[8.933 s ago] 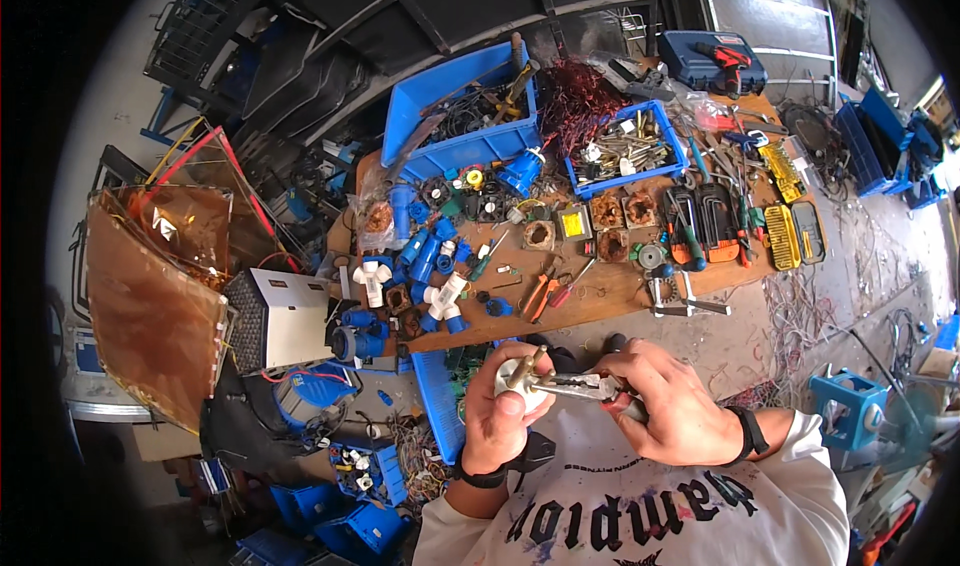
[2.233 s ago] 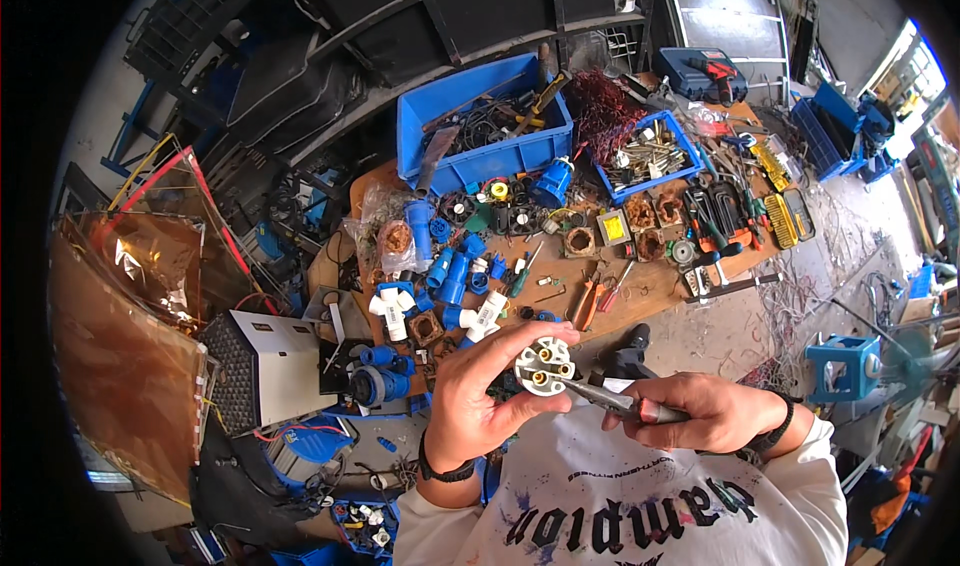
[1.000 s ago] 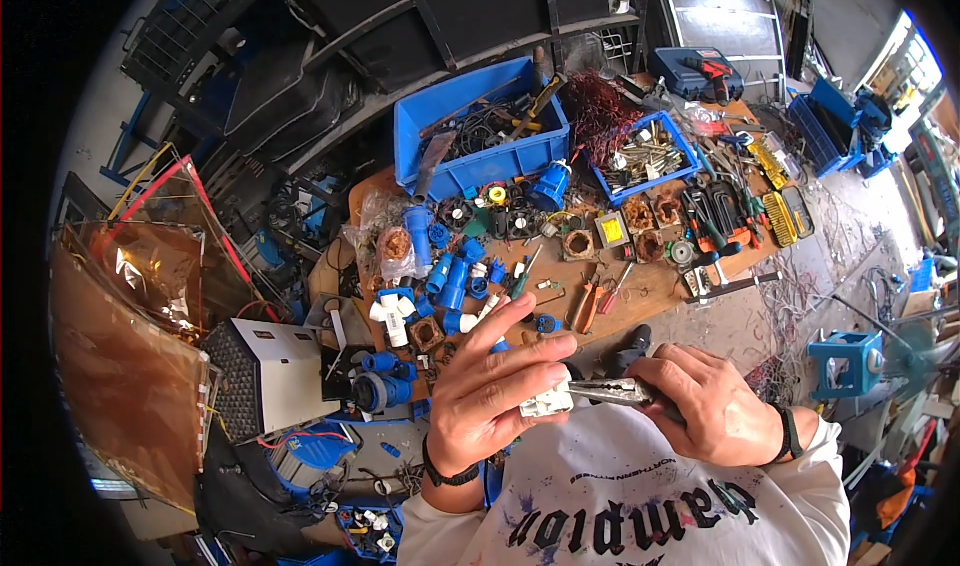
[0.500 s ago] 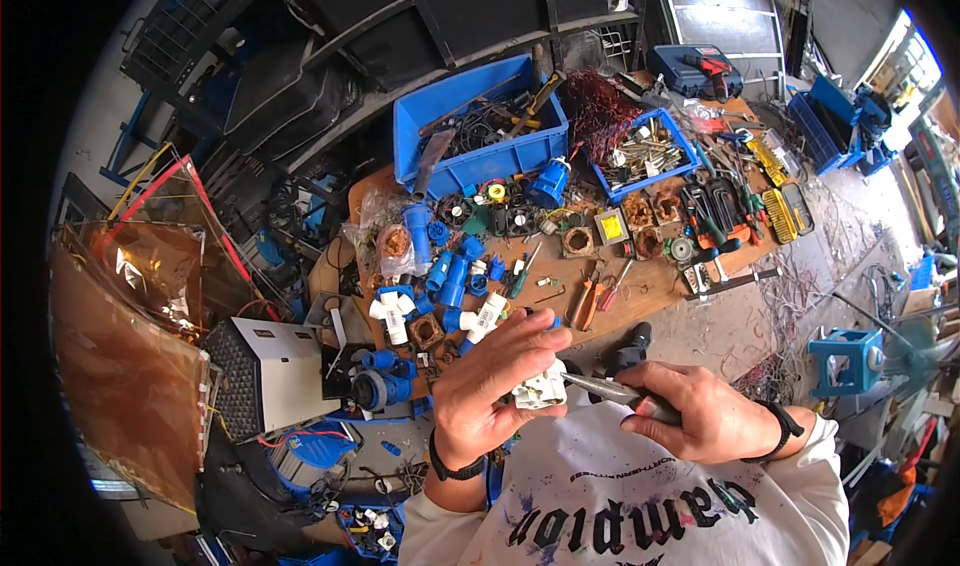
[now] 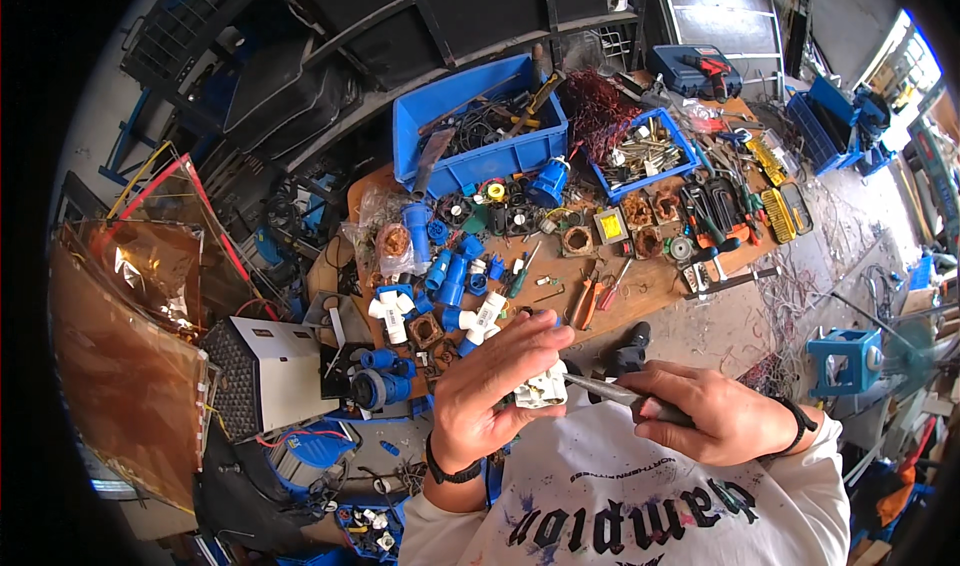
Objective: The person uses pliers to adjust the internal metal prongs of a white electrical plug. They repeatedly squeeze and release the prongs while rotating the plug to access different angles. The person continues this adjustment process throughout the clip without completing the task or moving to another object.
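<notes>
A small white plastic part with slots and holes, like an electrical socket insert (image 5: 541,390), sits between the thumb and fingers of my left hand (image 5: 487,384). My right hand (image 5: 705,413) is closed round needle-nose pliers (image 5: 612,390), whose grey jaws point left. The tip of the jaws meets the right side of the white part; whether they grip it I cannot tell. Most of the handles are hidden in my palm. Both hands are above the table's near edge, in front of my white shirt.
On the wooden table (image 5: 640,301) lie orange-handled pliers (image 5: 586,301), a red screwdriver (image 5: 615,286), blue pipe fittings (image 5: 452,281) and white tees (image 5: 392,316). Behind them stand a large blue bin (image 5: 490,161) and a smaller blue tray (image 5: 655,178) of metal pieces. A blue stool (image 5: 846,361) stands at right.
My right hand has shifted very slightly to the right and its thumb has moved along the pliers. My left hand and the white part are almost unmoved.
</notes>
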Action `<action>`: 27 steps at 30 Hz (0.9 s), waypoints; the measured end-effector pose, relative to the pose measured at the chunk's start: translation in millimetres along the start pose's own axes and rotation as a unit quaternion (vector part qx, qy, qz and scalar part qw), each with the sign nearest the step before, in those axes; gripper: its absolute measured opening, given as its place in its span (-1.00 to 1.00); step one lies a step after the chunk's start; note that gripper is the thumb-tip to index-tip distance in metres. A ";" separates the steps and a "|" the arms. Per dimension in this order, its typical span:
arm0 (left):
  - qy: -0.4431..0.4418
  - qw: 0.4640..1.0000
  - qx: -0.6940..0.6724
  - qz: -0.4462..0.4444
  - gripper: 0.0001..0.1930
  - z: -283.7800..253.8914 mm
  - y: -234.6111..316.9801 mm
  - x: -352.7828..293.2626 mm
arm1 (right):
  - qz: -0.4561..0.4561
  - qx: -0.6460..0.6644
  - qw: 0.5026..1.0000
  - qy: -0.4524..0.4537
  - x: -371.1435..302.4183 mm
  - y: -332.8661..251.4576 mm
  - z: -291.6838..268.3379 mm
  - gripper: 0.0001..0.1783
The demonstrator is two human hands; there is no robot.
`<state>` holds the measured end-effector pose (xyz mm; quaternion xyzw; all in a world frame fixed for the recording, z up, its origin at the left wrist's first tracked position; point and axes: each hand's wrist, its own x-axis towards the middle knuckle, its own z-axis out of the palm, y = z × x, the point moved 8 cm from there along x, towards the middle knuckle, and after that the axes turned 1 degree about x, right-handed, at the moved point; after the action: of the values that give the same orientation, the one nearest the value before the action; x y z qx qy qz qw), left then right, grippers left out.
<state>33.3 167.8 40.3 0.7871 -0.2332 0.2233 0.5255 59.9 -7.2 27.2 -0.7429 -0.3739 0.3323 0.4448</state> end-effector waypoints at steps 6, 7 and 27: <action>0.020 0.999 0.018 0.019 -0.44 -4.2 -0.1 -0.5 | -0.014 -0.002 1.000 -0.008 0.4 -5.8 -4.1 -0.53; 0.021 0.999 0.017 0.021 -0.44 -5.0 0.0 -0.5 | -0.014 -0.009 1.000 -0.008 0.0 -7.1 -4.5 -0.53; -0.004 1.000 0.024 0.012 -0.43 -1.3 3.1 3.3 | -0.073 -0.171 0.978 0.096 1.6 -24.7 -16.9 -0.56</action>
<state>33.9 167.6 44.9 0.7976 -0.2392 0.2325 0.5026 68.3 -4.8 55.8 -0.8070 -0.4338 0.1570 0.3687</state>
